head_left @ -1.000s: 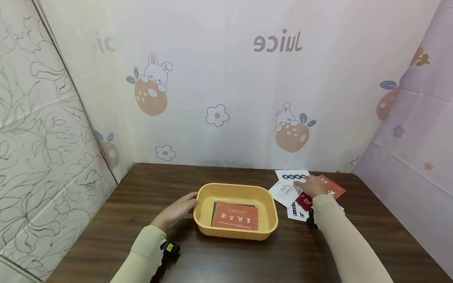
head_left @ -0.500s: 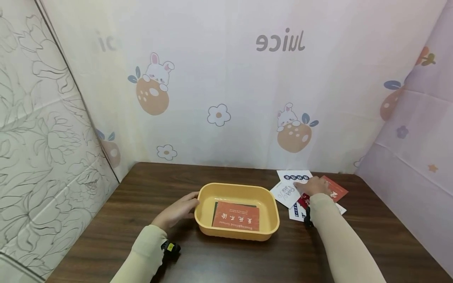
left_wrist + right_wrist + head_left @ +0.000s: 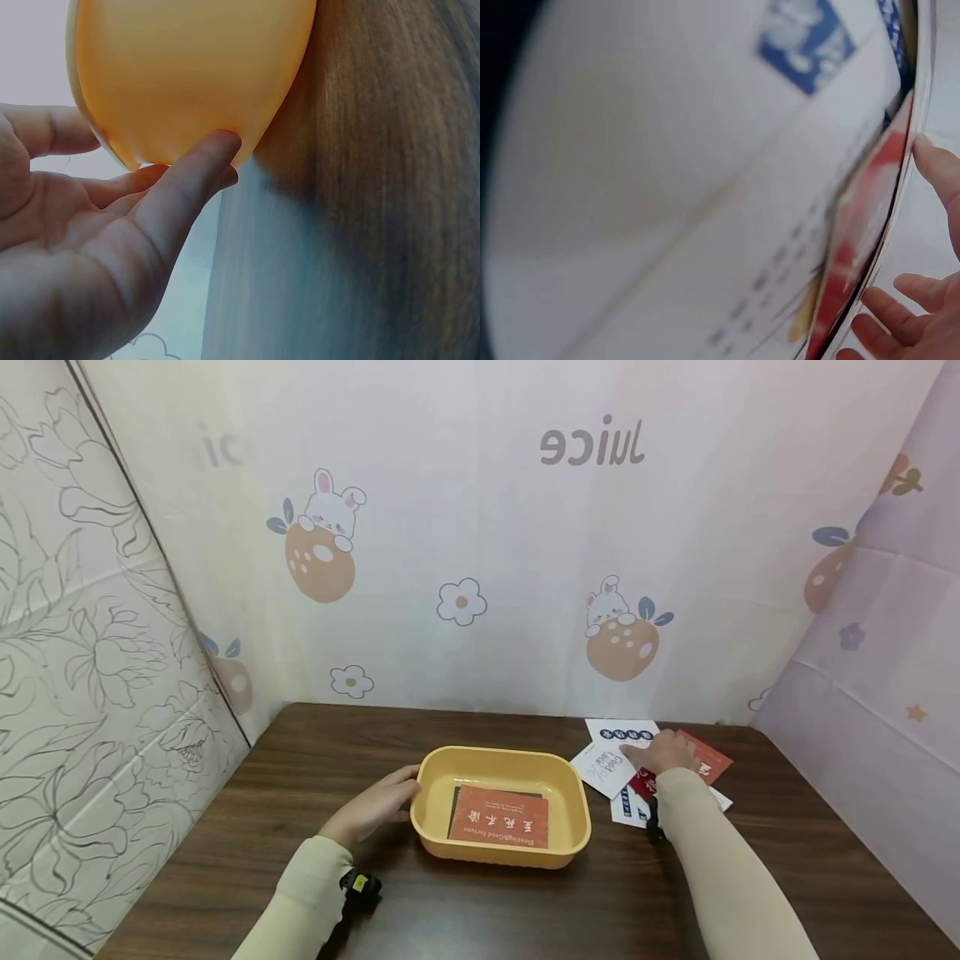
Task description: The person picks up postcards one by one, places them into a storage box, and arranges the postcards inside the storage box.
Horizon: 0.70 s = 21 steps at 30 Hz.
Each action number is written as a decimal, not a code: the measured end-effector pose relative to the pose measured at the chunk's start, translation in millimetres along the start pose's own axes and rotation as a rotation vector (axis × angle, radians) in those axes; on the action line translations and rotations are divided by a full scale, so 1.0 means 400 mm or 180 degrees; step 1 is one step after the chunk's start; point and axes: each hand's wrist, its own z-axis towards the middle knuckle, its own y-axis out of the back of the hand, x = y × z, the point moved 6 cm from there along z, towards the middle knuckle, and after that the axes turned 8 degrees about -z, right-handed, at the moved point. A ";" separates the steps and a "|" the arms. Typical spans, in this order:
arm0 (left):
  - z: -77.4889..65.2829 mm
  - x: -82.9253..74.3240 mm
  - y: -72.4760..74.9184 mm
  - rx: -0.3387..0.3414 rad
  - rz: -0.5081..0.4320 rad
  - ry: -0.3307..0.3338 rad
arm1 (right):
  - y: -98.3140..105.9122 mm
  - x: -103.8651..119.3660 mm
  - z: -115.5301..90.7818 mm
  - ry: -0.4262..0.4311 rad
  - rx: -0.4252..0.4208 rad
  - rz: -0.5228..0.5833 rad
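Note:
My left hand [image 3: 378, 806] touches the left end of a yellow plastic tub [image 3: 495, 857]. In the left wrist view the thumb [image 3: 217, 154] lies straight against the tub's outer wall, other fingers at its edge. Inside the tub, an orange-red greeting card [image 3: 498, 818] covers most of a dark green one [image 3: 453, 810]. My right hand [image 3: 666, 753] rests over a spread pile of cards at right, fingers extended. Around it show a white "Good luck" card [image 3: 597, 767], a white card with blue circles [image 3: 611, 727], a red card [image 3: 642, 783] and an orange-red card [image 3: 708, 758].
A dark wooden table [image 3: 450, 918] carries everything. A printed curtain [image 3: 525, 527] hangs along its back edge, with more fabric at the left and right sides. Another white card [image 3: 624, 810] with blue print juts from the pile's near side.
My right hand stays over the pile, with the cards under its fingers shifting slightly. The left hand and the tub keep their place.

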 end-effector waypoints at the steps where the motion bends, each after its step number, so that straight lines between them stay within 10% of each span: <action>1: 0.000 0.000 0.000 0.0000 0.0001 0.0001 | 0.000 -0.002 0.002 -0.0028 0.0013 -0.0023; 21: -0.003 -0.006 -0.003 -0.0026 0.0022 -0.0002 | 0.002 -0.045 0.015 -0.0313 0.0411 0.0400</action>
